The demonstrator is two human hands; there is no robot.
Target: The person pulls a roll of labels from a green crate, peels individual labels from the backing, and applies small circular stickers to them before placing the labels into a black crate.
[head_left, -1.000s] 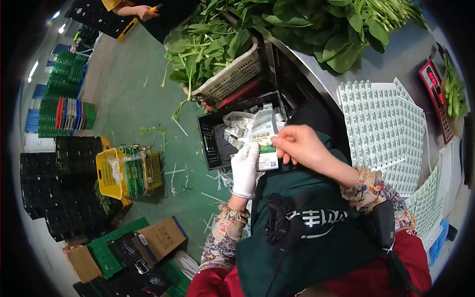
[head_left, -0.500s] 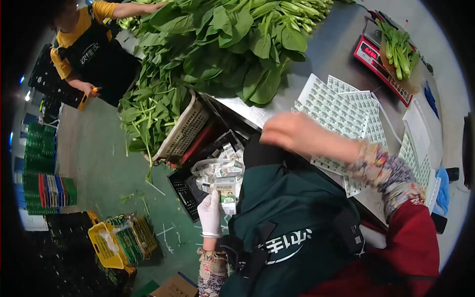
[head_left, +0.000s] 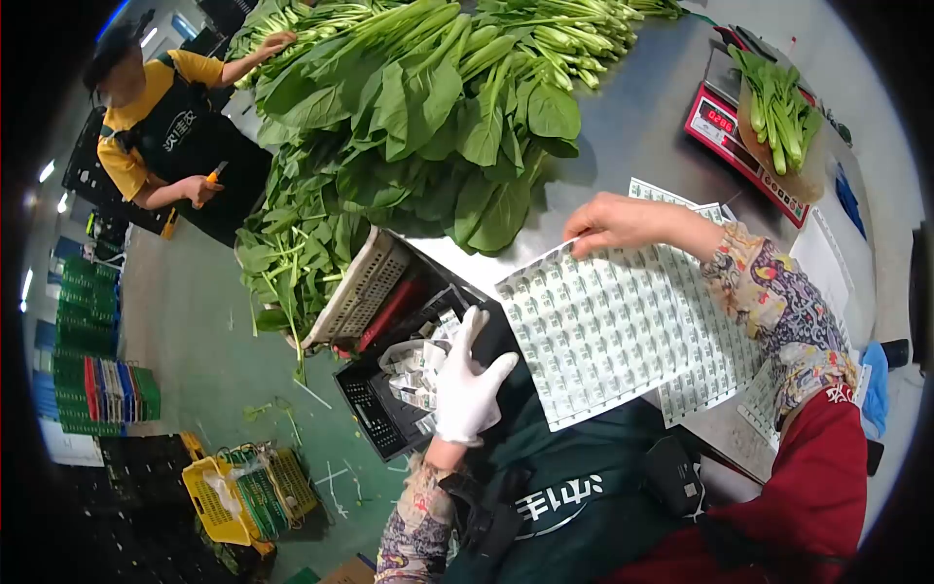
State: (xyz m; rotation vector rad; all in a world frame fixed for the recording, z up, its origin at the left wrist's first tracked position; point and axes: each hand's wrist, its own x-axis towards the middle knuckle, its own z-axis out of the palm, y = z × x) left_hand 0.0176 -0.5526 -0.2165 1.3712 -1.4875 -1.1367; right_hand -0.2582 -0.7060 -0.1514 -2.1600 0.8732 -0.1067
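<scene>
Nearest the camera is the person's dark green apron (head_left: 555,496). It carries white characters, seen inverted from this view and not legible.

Left hand (head_left: 467,384): wears a white glove. It is released, with the fingers spread and nothing grasped. It hovers over the black crate (head_left: 375,414), just beside the near left corner of the label sheet (head_left: 603,331). Whether it touches the sheet cannot be determined.

The black crate stands on the floor against the table and holds loose printed packets (head_left: 413,370). Their print is too small to read.

Label sheet: a white sheet with a grid of small green-printed labels, text illegible. It is lifted and tilted above the table edge, over further sheets of the same kind (head_left: 710,380) that lie flat on the steel table (head_left: 642,127).

Right hand (head_left: 608,222): bare, with a floral sleeve. It is closed on the far edge of the label sheet, fingers on top.

Beside the crate, a white slotted basket (head_left: 365,282) leans, filled with leafy greens. A large pile of leafy greens (head_left: 438,107) covers the far part of the table.

At the far right, a red scale (head_left: 739,136) bears a bunch of greens (head_left: 778,102). Its display shows red digits, which cannot be read reliably.

At the far left, a co-worker (head_left: 165,127) in a yellow shirt wears a black apron with white characters and holds an orange-handled tool (head_left: 209,180).
</scene>
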